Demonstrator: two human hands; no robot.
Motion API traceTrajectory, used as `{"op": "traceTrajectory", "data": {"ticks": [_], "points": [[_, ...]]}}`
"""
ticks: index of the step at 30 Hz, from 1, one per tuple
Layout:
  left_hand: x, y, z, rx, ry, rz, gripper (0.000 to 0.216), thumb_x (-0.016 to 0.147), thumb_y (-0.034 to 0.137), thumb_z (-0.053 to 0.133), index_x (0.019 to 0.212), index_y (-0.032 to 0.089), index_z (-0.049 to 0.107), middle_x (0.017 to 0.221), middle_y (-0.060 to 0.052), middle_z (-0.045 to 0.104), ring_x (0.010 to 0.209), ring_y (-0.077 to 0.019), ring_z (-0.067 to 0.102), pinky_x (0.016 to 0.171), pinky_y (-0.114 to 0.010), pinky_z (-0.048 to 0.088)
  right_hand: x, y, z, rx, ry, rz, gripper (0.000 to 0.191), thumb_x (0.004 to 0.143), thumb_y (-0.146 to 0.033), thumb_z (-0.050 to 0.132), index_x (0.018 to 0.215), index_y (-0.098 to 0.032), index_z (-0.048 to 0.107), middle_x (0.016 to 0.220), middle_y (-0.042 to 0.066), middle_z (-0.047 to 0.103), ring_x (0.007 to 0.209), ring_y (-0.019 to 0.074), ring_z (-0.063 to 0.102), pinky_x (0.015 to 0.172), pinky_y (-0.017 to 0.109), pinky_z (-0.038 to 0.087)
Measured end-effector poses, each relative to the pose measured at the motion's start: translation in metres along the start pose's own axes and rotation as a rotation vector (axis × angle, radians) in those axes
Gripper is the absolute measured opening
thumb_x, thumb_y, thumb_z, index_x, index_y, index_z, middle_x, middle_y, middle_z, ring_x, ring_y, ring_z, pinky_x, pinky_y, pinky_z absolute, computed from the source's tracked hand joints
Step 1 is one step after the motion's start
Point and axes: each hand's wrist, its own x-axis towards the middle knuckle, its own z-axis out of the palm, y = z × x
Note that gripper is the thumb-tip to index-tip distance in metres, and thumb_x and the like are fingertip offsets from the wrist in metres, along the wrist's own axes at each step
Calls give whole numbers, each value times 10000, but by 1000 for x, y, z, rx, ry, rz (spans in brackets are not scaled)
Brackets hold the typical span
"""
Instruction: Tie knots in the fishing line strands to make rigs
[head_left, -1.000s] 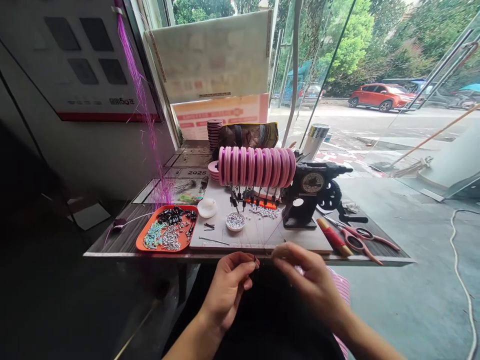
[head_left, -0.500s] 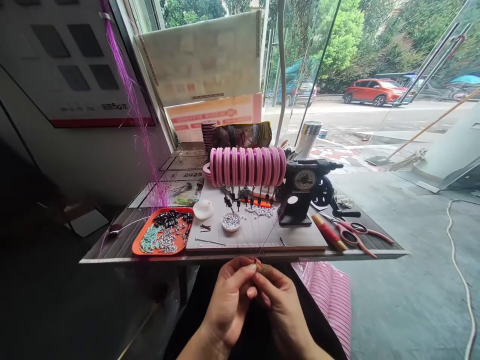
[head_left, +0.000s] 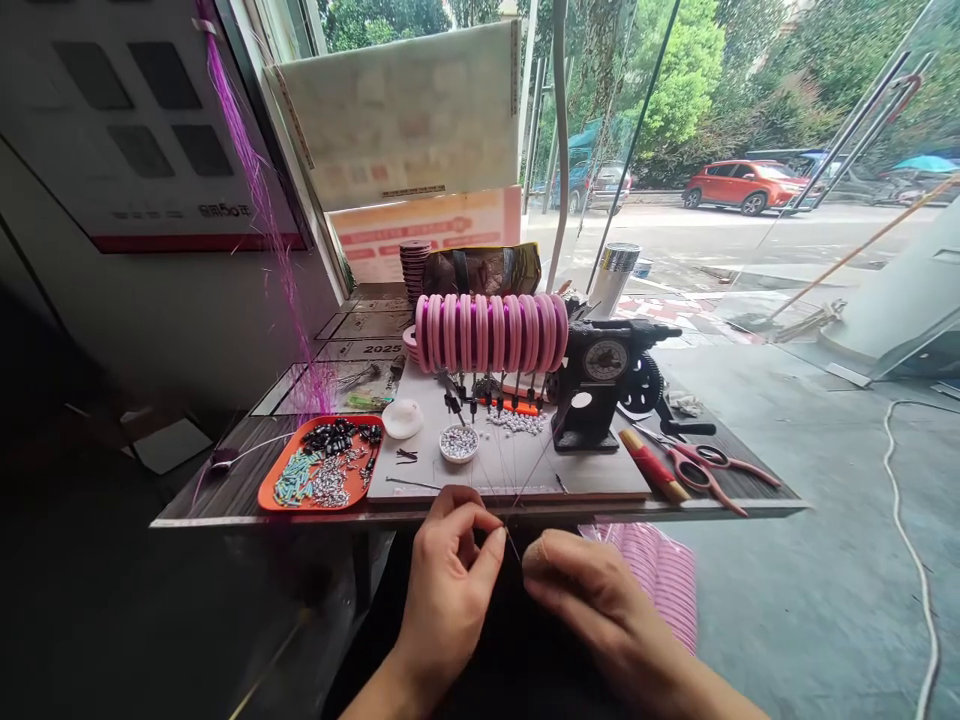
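Note:
In front of the board's near edge, my left hand [head_left: 448,575] pinches a thin thread [head_left: 514,547] between thumb and forefinger. My right hand [head_left: 592,590] is closed a short way to the right, its fingertips pressed together on the same thread. Several fine lines run from the hands up toward a row of pink spools [head_left: 491,335], under which small black pieces hang. A black hand-cranked winder [head_left: 592,390] carries the spools. Whatever small piece may sit inside the fingertips is hidden.
An orange tray [head_left: 262,495] holds black, green and silver small parts. A white cup of beads [head_left: 459,457] stands on the white board [head_left: 420,475]. Scissors [head_left: 705,470] lie at right beside a red-wrapped stick [head_left: 652,465]. Bagged pink spools [head_left: 660,580] are below the table.
My hands were together at the fingertips and are now apart. The right hand has moved right and slightly down, and thread shows between them.

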Motion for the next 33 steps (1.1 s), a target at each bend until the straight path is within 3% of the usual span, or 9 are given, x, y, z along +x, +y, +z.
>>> {"op": "traceTrajectory", "data": {"ticks": [9,13,16,19,22,25,27,30,33], "points": [[-7,-19,8,654,375,754,154,764,35,506,750,155,601,794,-41,468,621,-121,535,559,-213,476,77,-52,-15,-489,-308,-312,260,852,-120,474,610,-174,397,636,-39,400,562,87,354,533,204,262],[-4,-25,4,711,409,844,180,752,14,556,855,140,632,863,-94,551,684,-151,597,618,-228,495,112,-50,-9,-547,-436,-350,286,759,-22,547,553,-163,408,568,-60,363,537,79,329,519,200,243],[-3,-25,0,635,309,834,246,737,-9,558,887,160,655,896,-113,650,779,-192,639,718,-255,497,118,-45,-9,-514,-446,-340,264,749,-12,571,554,-156,465,534,-68,372,518,74,348,516,189,262],[-2,-21,-1,382,185,562,225,727,19,573,795,198,691,819,-72,692,711,-172,634,656,-237,483,103,-38,-14,-487,-362,-331,131,787,-61,570,691,-149,569,634,-36,485,587,86,439,565,189,316],[3,-14,1,-213,106,-41,122,666,66,653,624,177,682,717,-42,672,568,-104,552,469,-172,399,72,-27,-21,-345,-72,-323,65,842,-155,528,831,-147,592,747,8,537,665,115,485,619,212,366],[9,-10,2,-767,38,-577,82,570,69,714,571,135,665,629,-31,647,487,-51,466,368,-115,293,39,-6,-19,-111,142,-142,132,837,-218,538,727,-158,579,649,-8,532,598,117,475,567,212,380],[10,-9,2,-884,21,-712,94,534,60,722,571,123,663,614,-33,647,455,-31,441,347,-95,268,23,9,-9,59,137,32,145,810,-249,573,704,-157,610,656,8,588,617,136,520,587,227,412],[9,-8,3,-941,34,-768,122,503,40,725,574,120,666,637,-41,663,474,-31,482,338,-79,272,11,26,14,350,119,192,135,758,-284,639,743,-161,691,721,38,668,730,191,602,698,276,454],[4,-7,7,-987,67,-777,141,481,38,741,576,119,675,648,-40,674,474,-29,499,331,-75,284,9,27,39,632,217,283,157,709,-301,696,803,-181,732,762,45,699,820,217,623,783,306,453]]}}
